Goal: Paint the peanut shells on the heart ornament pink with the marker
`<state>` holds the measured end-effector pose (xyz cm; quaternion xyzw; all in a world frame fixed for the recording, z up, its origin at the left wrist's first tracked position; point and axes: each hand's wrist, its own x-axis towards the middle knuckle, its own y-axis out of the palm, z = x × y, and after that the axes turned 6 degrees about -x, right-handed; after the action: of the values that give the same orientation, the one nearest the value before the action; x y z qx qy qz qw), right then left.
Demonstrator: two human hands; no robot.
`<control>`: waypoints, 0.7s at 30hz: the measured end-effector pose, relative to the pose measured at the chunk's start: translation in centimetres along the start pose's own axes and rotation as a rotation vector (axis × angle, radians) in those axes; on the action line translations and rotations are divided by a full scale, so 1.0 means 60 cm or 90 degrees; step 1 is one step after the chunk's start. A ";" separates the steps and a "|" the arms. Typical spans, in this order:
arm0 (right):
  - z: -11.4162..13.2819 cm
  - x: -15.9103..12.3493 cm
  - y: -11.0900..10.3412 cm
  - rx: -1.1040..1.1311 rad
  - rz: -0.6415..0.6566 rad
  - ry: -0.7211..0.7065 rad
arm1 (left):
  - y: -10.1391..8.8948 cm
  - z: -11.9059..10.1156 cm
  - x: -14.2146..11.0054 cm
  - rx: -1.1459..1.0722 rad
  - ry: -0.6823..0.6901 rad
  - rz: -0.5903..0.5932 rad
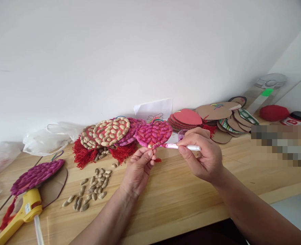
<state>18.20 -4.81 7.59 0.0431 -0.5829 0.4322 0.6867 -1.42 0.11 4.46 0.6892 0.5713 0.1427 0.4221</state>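
Note:
My left hand (139,168) pinches a peanut (150,146) between thumb and fingertips; its right part is coloured pink. In my right hand (203,153) is a paintbrush (194,147) with a white handle, its pink-stained tip touching the peanut. Just behind them is a piece covered in magenta-painted peanuts (154,133), its lower edge partly hidden by my left hand. A small clear cup (182,133) with purplish paint stands behind my right hand, which covers part of it.
Loose peanuts (93,188) lie left of my left arm. Unpainted peanut-covered pieces (112,132) with red yarn tassels (85,154) stand behind. A yellow glue gun (30,204) rests by a magenta piece (38,175). Cardboard shapes (214,111), red yarn (274,112) and a jar (299,117) are right.

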 end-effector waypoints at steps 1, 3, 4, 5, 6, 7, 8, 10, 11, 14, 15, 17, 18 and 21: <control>-0.001 0.000 0.000 -0.007 -0.004 0.003 | 0.000 0.000 0.000 0.001 0.001 -0.002; -0.002 0.000 -0.001 -0.011 -0.009 0.009 | 0.001 -0.001 0.000 0.004 0.001 -0.005; -0.001 0.000 -0.001 -0.006 -0.008 0.012 | 0.001 -0.001 0.000 0.006 0.001 -0.004; -0.001 0.000 -0.001 0.003 -0.005 0.013 | 0.002 0.000 0.000 0.008 0.002 -0.004; 0.000 0.000 -0.001 0.010 0.000 0.010 | 0.002 0.000 0.000 0.010 0.001 -0.002; 0.001 0.001 -0.001 0.013 0.006 0.006 | 0.002 0.000 0.001 0.011 0.002 -0.001; 0.002 0.001 0.000 0.012 0.010 0.001 | 0.001 0.001 0.001 0.013 0.002 0.000; 0.002 0.001 0.001 0.002 0.010 -0.006 | 0.000 0.002 0.002 0.013 0.001 0.004; 0.002 0.001 0.001 -0.005 0.009 -0.006 | 0.000 0.002 0.002 0.012 0.001 0.005; -0.002 0.001 0.000 -0.019 0.007 -0.002 | -0.003 0.003 0.003 0.012 0.001 0.007; -0.003 0.000 0.000 -0.021 0.007 0.000 | -0.004 0.003 0.003 0.012 0.002 0.007; -0.005 0.000 -0.001 -0.024 0.007 0.003 | -0.005 0.003 0.004 0.011 0.004 0.007; -0.006 0.000 -0.001 -0.023 0.006 0.004 | -0.006 0.003 0.004 0.010 0.004 0.006; -0.005 -0.001 -0.001 -0.006 0.002 0.015 | -0.007 0.005 0.005 0.012 0.006 0.007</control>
<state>18.51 -4.71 7.48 0.0335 -0.5766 0.4311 0.6932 -1.41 0.26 3.92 0.6954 0.5711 0.1429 0.4121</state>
